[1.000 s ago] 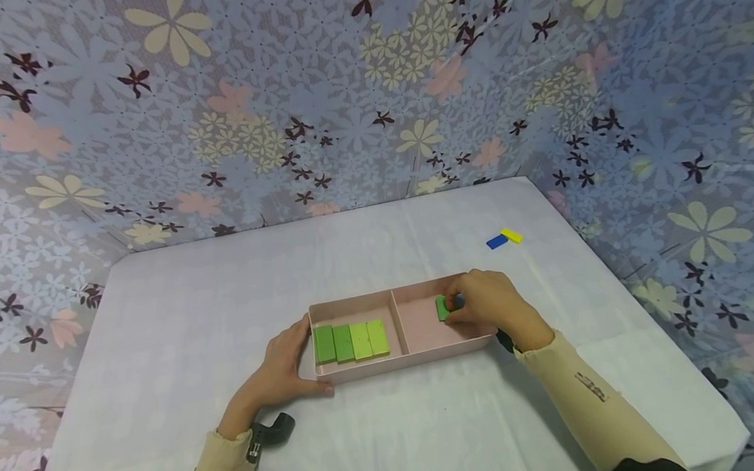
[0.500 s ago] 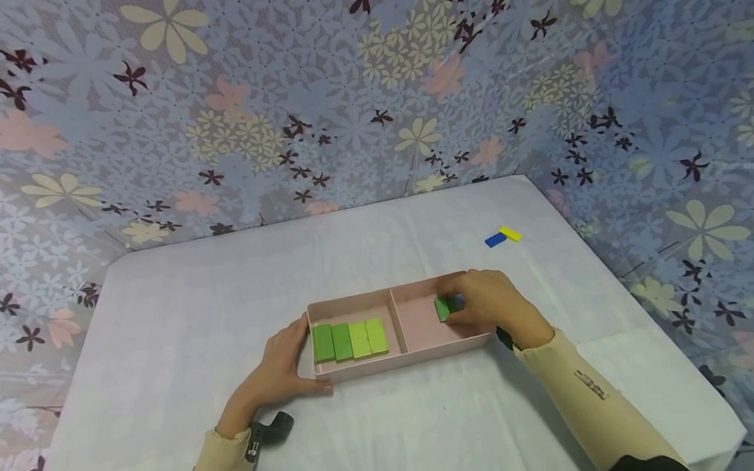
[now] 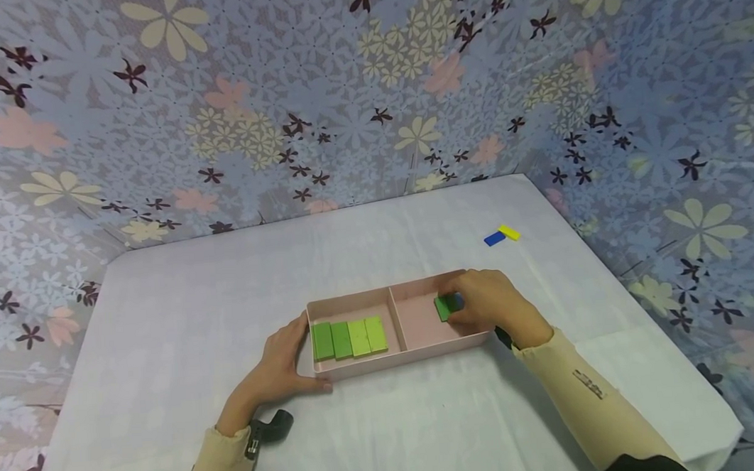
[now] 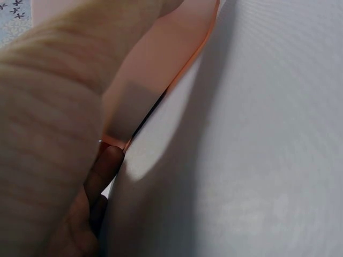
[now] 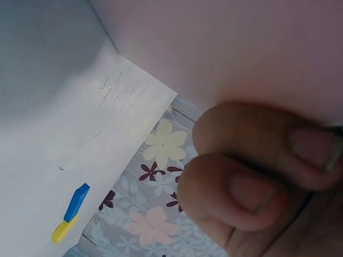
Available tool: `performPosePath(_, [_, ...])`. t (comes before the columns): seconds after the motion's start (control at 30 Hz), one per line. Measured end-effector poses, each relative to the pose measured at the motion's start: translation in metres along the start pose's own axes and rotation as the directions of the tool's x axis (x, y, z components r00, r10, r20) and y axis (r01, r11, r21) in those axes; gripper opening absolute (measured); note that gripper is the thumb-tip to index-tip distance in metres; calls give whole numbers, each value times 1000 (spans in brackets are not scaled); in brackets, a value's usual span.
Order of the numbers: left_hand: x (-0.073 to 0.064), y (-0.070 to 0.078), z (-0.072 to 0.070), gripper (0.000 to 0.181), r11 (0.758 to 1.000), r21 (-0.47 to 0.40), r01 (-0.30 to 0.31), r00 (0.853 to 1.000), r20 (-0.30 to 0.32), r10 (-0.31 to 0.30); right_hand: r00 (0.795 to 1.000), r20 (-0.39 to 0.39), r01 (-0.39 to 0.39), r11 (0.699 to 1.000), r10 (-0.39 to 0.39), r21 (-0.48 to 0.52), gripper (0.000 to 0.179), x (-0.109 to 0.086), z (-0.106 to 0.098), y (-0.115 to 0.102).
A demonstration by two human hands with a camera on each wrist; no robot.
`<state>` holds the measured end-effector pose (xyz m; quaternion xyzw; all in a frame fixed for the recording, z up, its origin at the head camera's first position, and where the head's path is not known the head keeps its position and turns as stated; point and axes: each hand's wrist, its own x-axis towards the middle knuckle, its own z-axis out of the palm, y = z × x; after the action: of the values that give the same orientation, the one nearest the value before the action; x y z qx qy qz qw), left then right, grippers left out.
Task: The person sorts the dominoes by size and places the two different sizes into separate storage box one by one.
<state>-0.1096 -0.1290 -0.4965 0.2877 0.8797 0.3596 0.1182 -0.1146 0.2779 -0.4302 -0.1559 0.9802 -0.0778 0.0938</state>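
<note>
A shallow pale pink box with a divider lies on the table. In its left compartment, dark green blocks stand in a row beside yellow-green blocks. My left hand grips the box's left end, thumb along the front wall and fingers at the back corner. Inside the right compartment, my right hand pinches a green block between thumb and index finger. A blue block shows just beside it, partly hidden under the hand. In the right wrist view, two curled fingers appear near the pink wall.
A blue block and a yellow block lie touching on the white cloth, behind the box to the right. A flower-patterned curtain rises along the table's back and right edges.
The right thumb and fingers have shifted slightly over the green block, and more of the blue block beside it shows. The left hand and the box stay in place.
</note>
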Motion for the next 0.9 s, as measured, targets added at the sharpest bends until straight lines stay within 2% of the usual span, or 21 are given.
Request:
performPosePath(0.2, [0, -2, 0, 135, 1000, 5, -2, 1000, 5, 2, 1000, -19, 13, 998, -12, 69, 46, -3, 0, 3])
performPosePath(0.3, [0, -2, 1, 135, 1000, 6, -4, 1000, 4, 4, 997, -67, 34, 992, -26, 123, 42, -6, -2, 7])
performPosePath(0.37, [0, -2, 0, 135, 1000, 0, 0, 1000, 4, 0, 992, -128, 40, 986, -19, 164, 37, -8, -5, 11])
performPosePath(0.47, [0, -1, 0, 135, 1000, -5, 1, 1000, 6, -1, 965, -263, 47, 979, 7, 199, 27, -11, -9, 17])
performPosePath(0.57, [0, -1, 0, 135, 1000, -3, -5, 1000, 7, 5, 918, -395, 50, 978, 35, 202, 19, -12, -13, 23])
performPosePath(0.63, [0, -1, 0, 135, 1000, 4, -11, 1000, 3, 11, 894, -446, 50, 978, 47, 202, 15, -11, -15, 26])
performPosePath(0.77, [0, -1, -2, 135, 1000, 7, -15, 1000, -3, 15, 869, -489, 31, 978, 76, 207, 19, -8, -17, 30])
performPosePath(0.9, [0, -1, -1, 135, 1000, -4, -18, 1000, 4, 18, 864, -485, -30, 977, 132, 213, 23, -4, -15, 36])
